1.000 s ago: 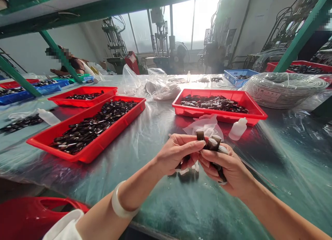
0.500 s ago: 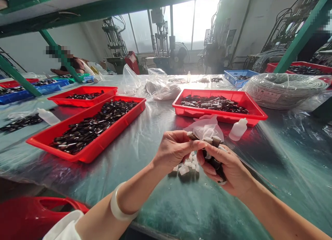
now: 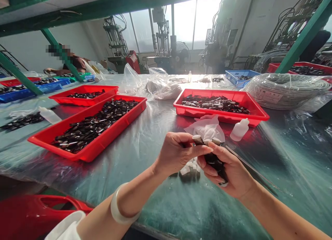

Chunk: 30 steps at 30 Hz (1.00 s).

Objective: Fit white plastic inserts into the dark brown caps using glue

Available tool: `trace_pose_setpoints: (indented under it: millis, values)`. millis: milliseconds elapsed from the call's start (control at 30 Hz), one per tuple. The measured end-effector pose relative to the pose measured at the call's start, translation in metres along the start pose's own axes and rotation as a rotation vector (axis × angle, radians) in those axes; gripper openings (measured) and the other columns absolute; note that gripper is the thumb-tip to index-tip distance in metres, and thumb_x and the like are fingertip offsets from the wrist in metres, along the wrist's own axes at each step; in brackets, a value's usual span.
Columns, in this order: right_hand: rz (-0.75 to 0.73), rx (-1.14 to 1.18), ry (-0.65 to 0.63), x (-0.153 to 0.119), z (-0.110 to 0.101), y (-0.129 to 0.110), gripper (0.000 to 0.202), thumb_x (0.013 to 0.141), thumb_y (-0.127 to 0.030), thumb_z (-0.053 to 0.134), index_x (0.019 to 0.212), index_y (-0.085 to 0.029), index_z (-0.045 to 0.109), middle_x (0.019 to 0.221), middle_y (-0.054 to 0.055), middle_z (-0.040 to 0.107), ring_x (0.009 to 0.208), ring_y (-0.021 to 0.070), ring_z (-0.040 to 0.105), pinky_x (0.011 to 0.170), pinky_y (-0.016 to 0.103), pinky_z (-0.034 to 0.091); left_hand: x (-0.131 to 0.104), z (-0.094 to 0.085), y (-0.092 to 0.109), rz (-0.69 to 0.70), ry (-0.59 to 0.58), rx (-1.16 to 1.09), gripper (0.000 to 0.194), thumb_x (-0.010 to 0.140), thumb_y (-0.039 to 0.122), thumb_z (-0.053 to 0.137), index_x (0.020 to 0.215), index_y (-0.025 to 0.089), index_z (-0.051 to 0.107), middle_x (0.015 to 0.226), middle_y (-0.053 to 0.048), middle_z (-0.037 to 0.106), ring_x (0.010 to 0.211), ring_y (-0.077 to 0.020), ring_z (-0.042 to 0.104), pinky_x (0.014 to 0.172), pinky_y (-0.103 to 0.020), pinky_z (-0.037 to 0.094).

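Note:
My left hand is closed, with thumb and fingers pinching a short dark cylinder that has a pale end. My right hand wraps round several dark cylinders with whitish ends. Fingertips of both hands meet over this bunch, and the fingers partly hide it. Below and behind the hands, small white blocks lie in a loose pile on the table. A crumpled translucent white sheet rests just beyond my fingers. Right of it a small white squeeze bottle leans to one side.
Red trays of dark pieces stand at left and ahead. Behind are clear plastic bags and a wrapped coil of tubing. A thin dark rod lies beside my right wrist. A person sits far left.
My left hand has shifted slightly right, and its cylinder now sits closer to the bunch in my right hand. The right hand stays nearly in place.

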State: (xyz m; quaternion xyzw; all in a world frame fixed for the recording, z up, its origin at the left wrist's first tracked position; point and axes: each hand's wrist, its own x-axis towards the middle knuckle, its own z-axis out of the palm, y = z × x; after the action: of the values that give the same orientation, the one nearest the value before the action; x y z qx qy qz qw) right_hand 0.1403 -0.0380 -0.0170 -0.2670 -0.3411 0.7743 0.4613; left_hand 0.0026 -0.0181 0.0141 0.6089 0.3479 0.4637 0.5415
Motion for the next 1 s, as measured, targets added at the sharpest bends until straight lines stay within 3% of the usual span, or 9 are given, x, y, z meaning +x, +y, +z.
trace_pose_setpoints:
  millis: [133, 233, 367, 567, 700, 800, 900, 1000]
  values:
    - [0.036, 0.015, -0.005, -0.002, 0.002, -0.002, 0.024, 0.075, -0.038, 0.061, 0.069, -0.015, 0.058, 0.055, -0.002, 0.054, 0.038, 0.0016, 0.035, 0.029, 0.009, 0.022, -0.002, 0.001, -0.002, -0.020, -0.051, -0.018, 0.022, 0.058, 0.033, 0.075, 0.056, 0.013, 0.066, 0.045, 0.001, 0.055, 0.040, -0.0067, 0.042, 0.038, -0.019, 0.029]
    - [0.041, 0.020, -0.003, -0.004, 0.003, -0.003, 0.019, 0.072, -0.032, 0.066, 0.080, -0.016, 0.059, 0.057, -0.002, 0.054, 0.040, 0.0022, 0.037, 0.029, 0.009, 0.023, -0.003, 0.000, -0.004, -0.050, -0.047, -0.068, 0.033, 0.057, 0.045, 0.073, 0.068, 0.014, 0.069, 0.043, 0.002, 0.053, 0.037, -0.0076, 0.042, 0.037, -0.019, 0.029]
    - [0.036, 0.040, 0.047, -0.005, 0.005, -0.002, 0.022, 0.064, -0.025, 0.072, 0.080, -0.018, 0.058, 0.057, -0.004, 0.051, 0.042, 0.0024, 0.039, 0.030, 0.008, 0.024, 0.000, -0.002, -0.007, -0.039, 0.096, -0.137, 0.049, 0.068, 0.061, 0.056, 0.076, 0.014, 0.069, 0.041, 0.004, 0.045, 0.035, -0.0066, 0.040, 0.034, -0.019, 0.026]
    - [-0.005, -0.089, 0.141, 0.000, 0.009, 0.010, 0.024, 0.068, -0.033, 0.068, 0.083, -0.018, 0.058, 0.061, -0.004, 0.048, 0.047, 0.0038, 0.040, 0.032, 0.011, 0.025, 0.006, 0.008, -0.019, 0.000, 0.291, -0.153, 0.041, 0.073, 0.055, 0.054, 0.067, 0.016, 0.063, 0.040, 0.007, 0.040, 0.034, -0.0053, 0.037, 0.034, -0.018, 0.025]
    - [-0.034, -0.202, 0.148, -0.002, 0.011, 0.017, 0.021, 0.069, -0.034, 0.068, 0.073, -0.019, 0.054, 0.049, -0.008, 0.041, 0.038, 0.0032, 0.030, 0.032, 0.014, 0.018, 0.011, 0.008, -0.023, 0.015, 0.384, -0.171, 0.043, 0.072, 0.057, 0.054, 0.063, 0.015, 0.061, 0.038, 0.007, 0.039, 0.034, -0.0050, 0.038, 0.035, -0.018, 0.026]
    - [-0.105, -0.497, 0.053, -0.007, 0.015, 0.020, 0.019, 0.067, -0.029, 0.069, 0.062, -0.017, 0.054, 0.047, -0.007, 0.039, 0.041, 0.0039, 0.028, 0.037, 0.018, 0.021, 0.015, 0.001, -0.023, -0.010, 0.449, -0.240, 0.047, 0.072, 0.060, 0.051, 0.062, 0.015, 0.060, 0.037, 0.007, 0.036, 0.033, -0.0049, 0.036, 0.032, -0.018, 0.021]
    - [-0.249, -0.993, -0.201, -0.012, 0.021, 0.025, 0.004, 0.067, -0.015, 0.063, 0.069, -0.018, 0.061, 0.061, -0.002, 0.050, 0.054, 0.0084, 0.041, 0.050, 0.022, 0.031, 0.017, -0.002, -0.024, -0.064, 0.441, -0.291, 0.052, 0.071, 0.064, 0.048, 0.064, 0.015, 0.062, 0.037, 0.007, 0.036, 0.033, -0.0055, 0.037, 0.031, -0.018, 0.018]
    - [-0.326, -1.501, -0.468, -0.016, 0.026, 0.033, 0.029, 0.069, -0.008, 0.052, 0.093, -0.021, 0.061, 0.078, 0.001, 0.059, 0.065, 0.0131, 0.050, 0.056, 0.025, 0.034, 0.017, -0.001, -0.026, -0.108, 0.388, -0.307, 0.053, 0.071, 0.065, 0.048, 0.066, 0.014, 0.063, 0.038, 0.006, 0.039, 0.033, -0.0059, 0.039, 0.033, -0.018, 0.020]
